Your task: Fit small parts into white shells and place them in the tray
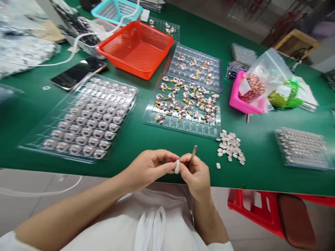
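Over the front edge of the green table, my left hand (151, 168) and my right hand (195, 176) meet at the fingertips. Between them they pinch a small white part (177, 166) with a yellow bit at its side; its exact kind is too small to tell. A slim metal tool (193, 155), seemingly tweezers, is also tucked in my right hand, pointing up. Beyond my hands lies a clear tray (180, 127) of small white parts with yellow bits and wires. To the right is a loose pile of small white pieces (230, 145).
At left sits a clear tray (86, 122) with rows of grey-white shells, near a phone (78, 72). Behind stand a red basket (146, 48) and a blue basket (115, 10). A pink basket (235, 92) with bagged parts and stacked trays (303, 148) are at right.
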The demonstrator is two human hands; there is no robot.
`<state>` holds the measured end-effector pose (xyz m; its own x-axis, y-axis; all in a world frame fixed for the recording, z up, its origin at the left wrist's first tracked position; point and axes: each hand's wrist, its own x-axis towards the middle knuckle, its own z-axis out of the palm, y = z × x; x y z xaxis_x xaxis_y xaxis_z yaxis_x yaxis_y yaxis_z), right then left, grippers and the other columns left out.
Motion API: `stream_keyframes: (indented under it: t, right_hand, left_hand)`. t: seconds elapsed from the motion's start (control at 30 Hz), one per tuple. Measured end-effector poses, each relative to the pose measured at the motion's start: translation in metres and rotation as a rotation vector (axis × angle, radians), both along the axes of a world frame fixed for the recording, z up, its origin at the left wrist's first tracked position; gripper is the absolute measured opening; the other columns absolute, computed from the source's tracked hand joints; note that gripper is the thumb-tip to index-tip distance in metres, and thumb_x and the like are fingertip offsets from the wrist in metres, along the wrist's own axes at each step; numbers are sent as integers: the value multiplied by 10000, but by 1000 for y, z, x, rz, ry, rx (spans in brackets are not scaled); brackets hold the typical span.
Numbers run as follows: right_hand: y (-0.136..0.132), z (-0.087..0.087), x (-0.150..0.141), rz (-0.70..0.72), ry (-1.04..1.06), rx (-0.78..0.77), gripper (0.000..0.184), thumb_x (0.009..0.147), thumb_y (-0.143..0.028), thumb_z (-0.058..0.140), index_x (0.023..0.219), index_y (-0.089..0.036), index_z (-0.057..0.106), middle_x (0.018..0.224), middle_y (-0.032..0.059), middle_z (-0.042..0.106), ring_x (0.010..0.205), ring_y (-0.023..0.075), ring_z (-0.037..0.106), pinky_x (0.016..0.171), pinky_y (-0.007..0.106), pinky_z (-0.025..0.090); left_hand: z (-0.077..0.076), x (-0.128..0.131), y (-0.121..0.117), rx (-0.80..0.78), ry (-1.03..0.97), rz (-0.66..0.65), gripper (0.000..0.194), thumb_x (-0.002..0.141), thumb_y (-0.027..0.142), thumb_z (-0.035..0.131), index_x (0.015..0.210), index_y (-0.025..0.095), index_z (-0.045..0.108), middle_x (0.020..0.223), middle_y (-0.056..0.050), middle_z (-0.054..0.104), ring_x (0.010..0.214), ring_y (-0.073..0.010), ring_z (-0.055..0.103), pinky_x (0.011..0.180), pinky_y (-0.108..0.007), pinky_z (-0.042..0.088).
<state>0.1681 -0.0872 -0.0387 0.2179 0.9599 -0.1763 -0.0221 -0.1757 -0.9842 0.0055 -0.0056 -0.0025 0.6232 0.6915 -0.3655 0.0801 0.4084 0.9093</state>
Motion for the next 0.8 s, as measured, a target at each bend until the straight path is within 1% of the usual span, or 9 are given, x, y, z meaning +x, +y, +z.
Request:
stream_keyframes:
  t: [0.17,0.33,0.43,0.53,0.57,0.67,0.7,0.73,0.8]
  right_hand:
    - [4,11,2,22,-39,0,42,834,-228,673,805,-198,667,673,-18,615,561,108,507,507,224,393]
    - [4,12,1,-1,-50,28,65,853,-244,672,813,-194,669,670,-26,596,552,94,468,507,219,377]
    - [0,12,8,49,-107,89,96,890,-276,661,865,-194,705,728,-9,612,609,108,513,557,230,407]
    - [-12,12,32,79,-228,146,145,911,-324,666,957,-212,746,835,18,662,703,135,584,607,242,447]
    - [-17,12,45,10,-299,140,164,914,-343,669,990,-222,751,854,19,671,699,136,588,599,242,448]
    - [-35,9,95,-394,-614,21,223,913,-394,670,1018,-213,746,932,41,703,728,152,608,637,264,473]
    - [-41,8,113,-490,-730,-17,251,902,-413,675,1013,-200,747,933,49,705,716,155,601,654,276,479]
    - [-45,5,129,-533,-841,-65,280,893,-429,675,1010,-185,749,910,51,701,663,148,574,651,288,477]
    - [-52,-1,153,-509,-1000,-108,323,878,-458,663,982,-167,755,874,54,683,591,141,529,623,302,467]
  left_hand:
    - [2,0,7,12,48,-41,184,793,300,773,911,170,827,781,-36,805,711,-140,703,692,-195,582]
    - [2,4,5,25,84,-9,188,763,330,803,874,182,838,741,-38,799,654,-142,694,647,-199,591]
    - [4,8,2,34,122,17,205,731,336,824,859,176,839,719,-47,795,623,-145,690,610,-201,590]
    - [6,14,0,12,125,53,219,685,344,847,814,167,832,678,-50,781,578,-149,674,565,-214,591]
    - [7,15,-1,6,119,75,222,670,349,854,793,167,827,664,-48,774,558,-148,663,548,-220,591]
    - [6,18,0,10,109,138,222,646,363,866,744,172,813,648,-43,758,512,-136,623,511,-227,587]
    - [5,18,1,13,113,146,218,646,362,867,738,173,810,656,-42,758,505,-130,614,506,-222,582]
    - [3,18,1,14,121,148,213,651,359,865,737,173,808,667,-41,759,502,-124,608,503,-217,575]
    - [-2,19,3,3,137,138,204,665,348,859,751,170,807,698,-41,763,498,-115,604,503,-212,560]
